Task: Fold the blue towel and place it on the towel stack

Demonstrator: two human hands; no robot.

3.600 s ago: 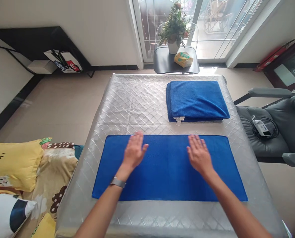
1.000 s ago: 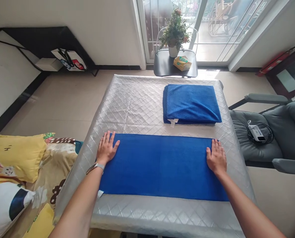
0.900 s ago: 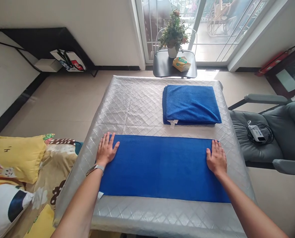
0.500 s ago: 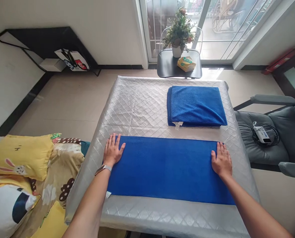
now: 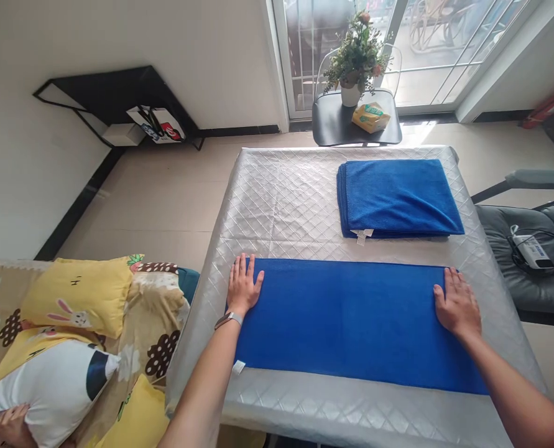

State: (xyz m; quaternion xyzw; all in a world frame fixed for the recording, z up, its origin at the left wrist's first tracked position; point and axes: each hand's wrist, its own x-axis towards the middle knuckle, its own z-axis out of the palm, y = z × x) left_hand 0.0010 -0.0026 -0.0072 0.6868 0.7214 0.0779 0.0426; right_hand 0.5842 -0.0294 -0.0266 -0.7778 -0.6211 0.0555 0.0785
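Observation:
A blue towel (image 5: 346,317) lies flat and smooth across the table, with a small white tag at its near left edge. My left hand (image 5: 244,286) rests open on its far left corner, fingers stretched forward; a watch band circles that wrist. On the towel's far right corner, my right hand (image 5: 458,302) lies flat, fingers extended. Neither hand grips the cloth. Beyond the flat towel sits a folded stack of blue towels (image 5: 400,196), with white tags at its near left side.
The table has a silver quilted cover (image 5: 277,193). To the left, a sofa holds yellow pillows (image 5: 81,292), and another person's hand (image 5: 13,426) shows there. At right stands a grey armchair (image 5: 500,249) with a white power strip (image 5: 533,250). A chair (image 5: 326,121) bears a flower pot (image 5: 351,93).
The view has shifted, so everything appears farther right. Both hands stay at the same corners of the towel. Another person's hand has come into view at the lower left.

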